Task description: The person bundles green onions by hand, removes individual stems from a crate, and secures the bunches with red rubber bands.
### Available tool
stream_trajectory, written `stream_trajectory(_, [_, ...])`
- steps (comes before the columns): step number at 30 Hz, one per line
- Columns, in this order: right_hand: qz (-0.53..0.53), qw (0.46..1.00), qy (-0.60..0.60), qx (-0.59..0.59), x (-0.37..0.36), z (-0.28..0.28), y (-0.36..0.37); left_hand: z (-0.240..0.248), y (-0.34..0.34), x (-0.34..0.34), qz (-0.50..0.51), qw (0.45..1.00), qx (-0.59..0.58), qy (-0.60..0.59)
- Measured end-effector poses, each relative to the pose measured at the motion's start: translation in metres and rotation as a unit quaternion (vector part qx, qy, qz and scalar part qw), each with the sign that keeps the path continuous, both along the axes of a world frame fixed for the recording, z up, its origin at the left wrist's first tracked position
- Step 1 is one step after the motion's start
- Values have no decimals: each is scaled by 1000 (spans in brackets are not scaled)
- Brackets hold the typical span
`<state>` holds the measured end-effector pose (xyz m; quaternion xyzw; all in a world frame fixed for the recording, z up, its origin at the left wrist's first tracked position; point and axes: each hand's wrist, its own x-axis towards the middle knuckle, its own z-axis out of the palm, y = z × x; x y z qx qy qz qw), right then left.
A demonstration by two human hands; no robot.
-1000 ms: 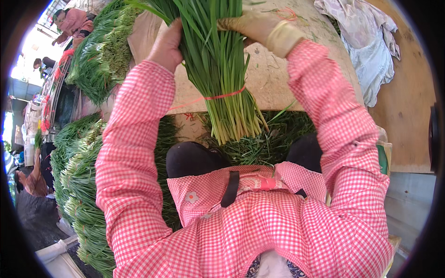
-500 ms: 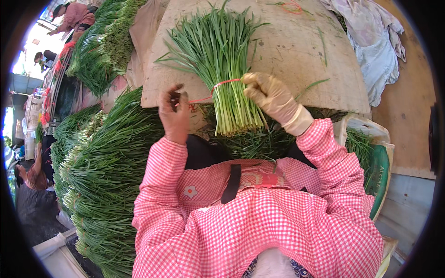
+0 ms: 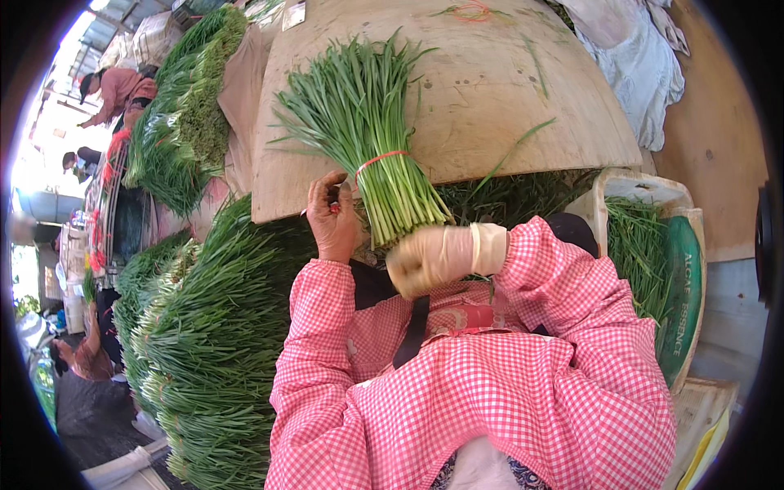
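Observation:
A bundle of long green leafy stalks, garlic chives by their look [image 3: 351, 106], lies with its leaves on the wooden board [image 3: 490, 90]. Its pale cut ends stick out past the near edge. A red tie [image 3: 382, 160] circles the stalks. Left of the cut ends is my bare left hand [image 3: 333, 224], fingers curled, with bits of red string [image 3: 334, 208] showing between them. My right hand [image 3: 429, 260], in a tan glove, is closed and blurred just below the cut ends; anything inside it is hidden.
Piled green bundles [image 3: 220, 343] rise on my left, with more [image 3: 184, 106] beyond. A white crate [image 3: 645, 186] with loose leaves and a green sack [image 3: 682, 286] stand at my right. Cloths [image 3: 629, 73] hang over the board's far right. Co-workers [image 3: 122, 94] are at the far left.
My right hand has come down and left from the tie to below the cut ends. The string stretched to my left hand no longer shows; the tie now circles the bundle.

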<state>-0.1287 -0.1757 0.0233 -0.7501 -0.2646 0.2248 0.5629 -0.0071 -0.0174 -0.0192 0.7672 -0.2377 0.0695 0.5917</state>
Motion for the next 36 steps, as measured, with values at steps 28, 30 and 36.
stream_trajectory(28, [-78, 948, 155, 266, 33, -11, -76, 4, 28, -23, -88, 973, 192, -95])
stream_trajectory(30, [63, 943, 217, 244, 13, 16, -86, 4, 32, -23, -84, 975, 188, -87])
stream_trajectory(36, [-99, 976, 194, 14, 16, -5, -81, 3, 27, -20, -87, 968, 206, -112])
